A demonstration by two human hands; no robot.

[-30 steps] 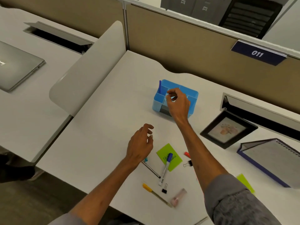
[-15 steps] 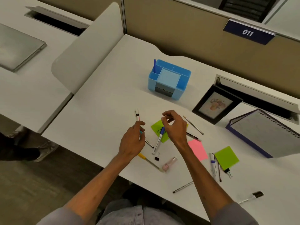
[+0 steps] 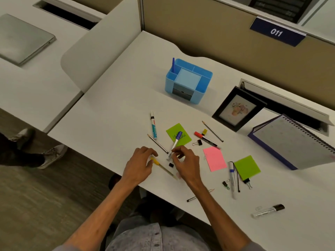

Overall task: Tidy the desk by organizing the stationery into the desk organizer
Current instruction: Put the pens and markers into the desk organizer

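A left hand (image 3: 139,167) curls over the yellow-capped pen (image 3: 164,168) at the near edge of the table (image 3: 112,113); whether that grip has clamped or merely touches, I cannot tell; just beside it, a right hand (image 3: 186,164) pinches the tail of the blue-capped marker (image 3: 175,143), grip clamped, while the marker lies across a green sticky note (image 3: 179,135); the sound way on is likely to lift the marker clear so the note is not dragged, carry it cap up, and stand it in a tall pocket of the desk organizer (image 3: 188,82), which sits well apart toward the far partition; counted near to far, five markers lie loose, from the black-capped marker (image 3: 268,211) to the teal marker (image 3: 153,125); five slim pens and pencils, one partly hidden by the right forearm; three sticky notes, two green and the pink note (image 3: 214,158); four binder clips that can be made out; one organizer, holding a single blue pen (image 3: 173,65) upright in its rear left pocket.
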